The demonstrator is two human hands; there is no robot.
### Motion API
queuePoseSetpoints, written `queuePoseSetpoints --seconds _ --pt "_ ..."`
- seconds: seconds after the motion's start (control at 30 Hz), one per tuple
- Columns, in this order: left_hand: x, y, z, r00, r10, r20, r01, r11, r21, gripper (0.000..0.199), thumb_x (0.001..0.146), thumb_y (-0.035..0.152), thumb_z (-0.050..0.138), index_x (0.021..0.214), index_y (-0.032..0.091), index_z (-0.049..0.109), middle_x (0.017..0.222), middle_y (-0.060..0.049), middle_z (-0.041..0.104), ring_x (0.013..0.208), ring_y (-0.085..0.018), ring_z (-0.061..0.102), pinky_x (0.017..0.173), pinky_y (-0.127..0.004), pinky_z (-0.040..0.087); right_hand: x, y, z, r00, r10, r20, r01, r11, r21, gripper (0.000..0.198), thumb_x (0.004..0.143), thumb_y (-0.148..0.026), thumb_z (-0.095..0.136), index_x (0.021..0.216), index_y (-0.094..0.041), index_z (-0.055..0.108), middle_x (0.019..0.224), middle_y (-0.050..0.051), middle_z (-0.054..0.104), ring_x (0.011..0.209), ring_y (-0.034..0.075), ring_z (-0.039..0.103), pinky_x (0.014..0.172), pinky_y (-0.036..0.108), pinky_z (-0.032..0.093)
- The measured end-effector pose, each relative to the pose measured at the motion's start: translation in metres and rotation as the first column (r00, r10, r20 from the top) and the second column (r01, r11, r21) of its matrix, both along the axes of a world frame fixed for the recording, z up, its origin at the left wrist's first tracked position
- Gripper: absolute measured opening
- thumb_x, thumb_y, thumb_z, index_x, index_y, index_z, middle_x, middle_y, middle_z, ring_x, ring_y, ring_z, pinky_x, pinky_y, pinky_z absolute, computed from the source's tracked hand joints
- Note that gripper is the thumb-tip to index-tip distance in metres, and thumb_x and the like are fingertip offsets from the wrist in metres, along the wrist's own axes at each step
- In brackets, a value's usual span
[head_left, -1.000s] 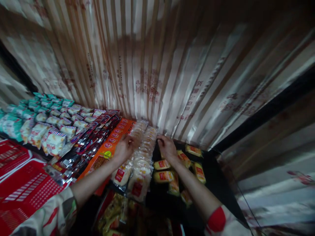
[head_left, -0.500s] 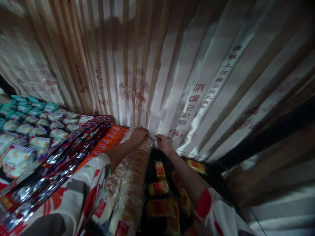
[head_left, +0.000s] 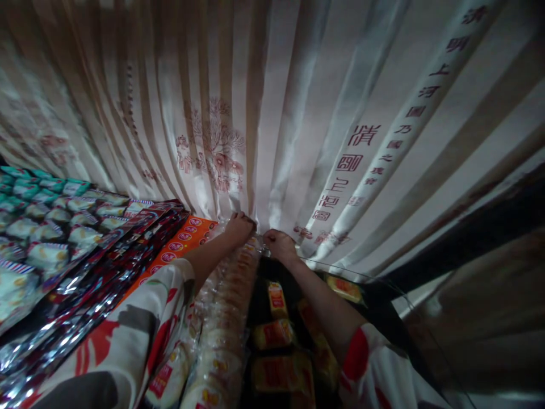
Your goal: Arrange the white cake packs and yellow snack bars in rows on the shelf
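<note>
My left hand is closed at the far end of a long row of plastic-wrapped round pastries, right against the foot of a pleated, printed curtain. Just to its right, my right hand is curled with thumb and fingertips pinched together. A small pale bit shows between the two hands, too blurred to tell whether it is curtain hem or plastic wrap. Beneath my right forearm lie yellow-and-red packaged cakes on a dark surface.
Orange printed sheeting and shiny dark red packets lie to the left. Beyond them are white wrapped snacks and green packets. A thin cord runs right, near a dark bar.
The view has shifted slightly, and the curtain's folds and lettering on the right appear more spread out. Both hands stay close together at the curtain's foot, the right one slightly nearer the left.
</note>
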State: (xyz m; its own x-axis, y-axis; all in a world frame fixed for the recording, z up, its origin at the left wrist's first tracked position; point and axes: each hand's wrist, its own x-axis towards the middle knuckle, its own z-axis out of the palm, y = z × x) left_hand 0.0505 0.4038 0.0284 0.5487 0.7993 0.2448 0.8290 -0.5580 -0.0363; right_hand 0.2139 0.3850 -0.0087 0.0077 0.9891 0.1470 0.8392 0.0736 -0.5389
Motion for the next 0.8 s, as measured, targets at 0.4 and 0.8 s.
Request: queuePoseSetpoints --seconds 0.4,0.8 --pt "-0.005 -0.002 -0.001 0.997 0.05 0.062 -0.048 0.998 -0.031 0.019 0.082 0.021 0.044 0.078 0.02 0.062 0.078 -0.004 0.067 0.088 -0.017 0.055 0.096 -0.039 0.025 -0.009 -0.027 0.009 0.996 -0.066 0.054 0.062 0.996 0.068 0.02 0.085 -0.033 0.046 0.088 -0.021 0.062 0.083 0.004 0.07 0.077 0.016 0.064 0.068 0.024 0.045" --pt "-0.012 -0.004 0.001 0.996 -0.07 0.052 0.074 0.994 -0.082 0.019 0.079 0.02 0.049 0.083 0.021 0.066 0.094 -0.004 0.067 0.094 -0.019 0.052 0.089 -0.034 0.031 -0.009 -0.023 -0.005 0.977 0.13 -0.169 -0.122 0.991 0.06 0.011 0.072 -0.019 0.06 0.082 -0.023 0.06 0.08 -0.003 0.069 0.073 0.012 0.064 0.071 0.022 0.048"
